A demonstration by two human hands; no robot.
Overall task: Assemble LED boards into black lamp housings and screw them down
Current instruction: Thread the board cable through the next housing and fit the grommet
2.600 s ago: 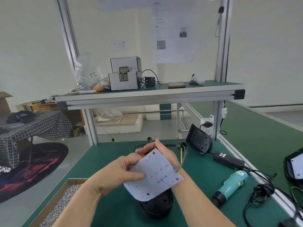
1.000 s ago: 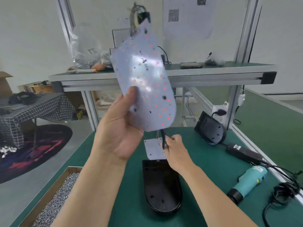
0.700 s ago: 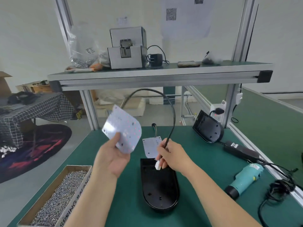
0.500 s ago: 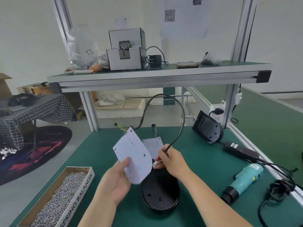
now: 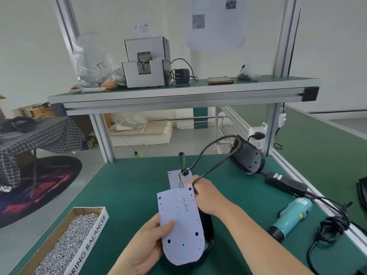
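Surface: green-matted bench point(image 5: 129, 185) in a white-walled room, with an aluminium-framed shelf point(image 5: 178, 92) overhead carrying a grey metal screw feeder point(image 5: 147, 64).

Item: white round-ended LED board point(image 5: 180, 221), at bench centre, above the black oval lamp housing point(image 5: 207, 225), whose edge shows at the board's 3 o'clock side. Long axis 12 to 6 o'clock: rounded end at 6, wired straight end at 12.

Grips: the left hand point(image 5: 147, 247) holds the board by its 8 o'clock edge, thumb on the face. The right hand point(image 5: 206, 195) pinches a black cable point(image 5: 210, 149) at the board's 1 o'clock.

Container: open cardboard box point(image 5: 93, 241) at 8 o'clock, filled with small silver screws point(image 5: 73, 241).
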